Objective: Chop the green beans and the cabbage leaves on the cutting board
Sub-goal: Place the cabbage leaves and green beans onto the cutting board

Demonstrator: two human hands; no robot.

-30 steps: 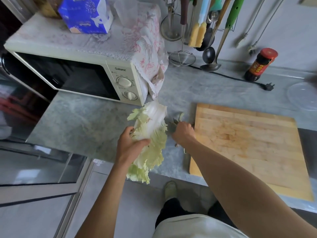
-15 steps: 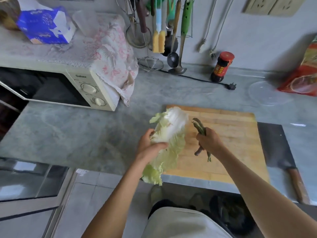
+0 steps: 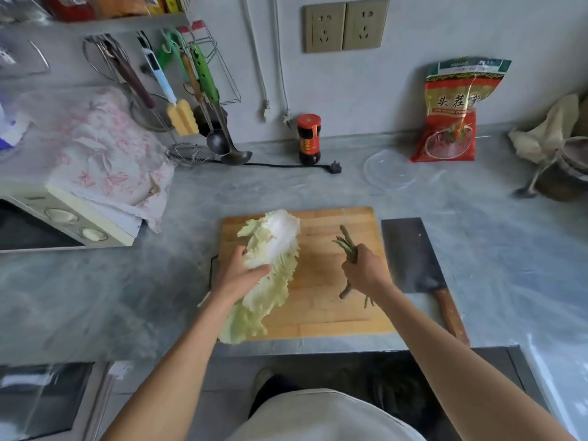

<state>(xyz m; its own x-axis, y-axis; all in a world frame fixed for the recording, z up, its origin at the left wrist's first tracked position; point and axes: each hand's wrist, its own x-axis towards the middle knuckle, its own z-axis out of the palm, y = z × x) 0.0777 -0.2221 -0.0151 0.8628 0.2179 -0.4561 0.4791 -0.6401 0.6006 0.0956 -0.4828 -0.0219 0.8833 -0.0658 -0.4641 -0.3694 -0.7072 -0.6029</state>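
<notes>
— What did each grip hold?
— The left hand (image 3: pixel 237 276) clasped the cabbage leaves (image 3: pixel 270 265); the right hand (image 3: pixel 366 270) was fisted around green beans (image 3: pixel 348 245), both over the cutting board (image 3: pixel 331 310) at frame centre.
— Handling?
— Leaves looked limp, light; best held by the firm white stalk.
</notes>
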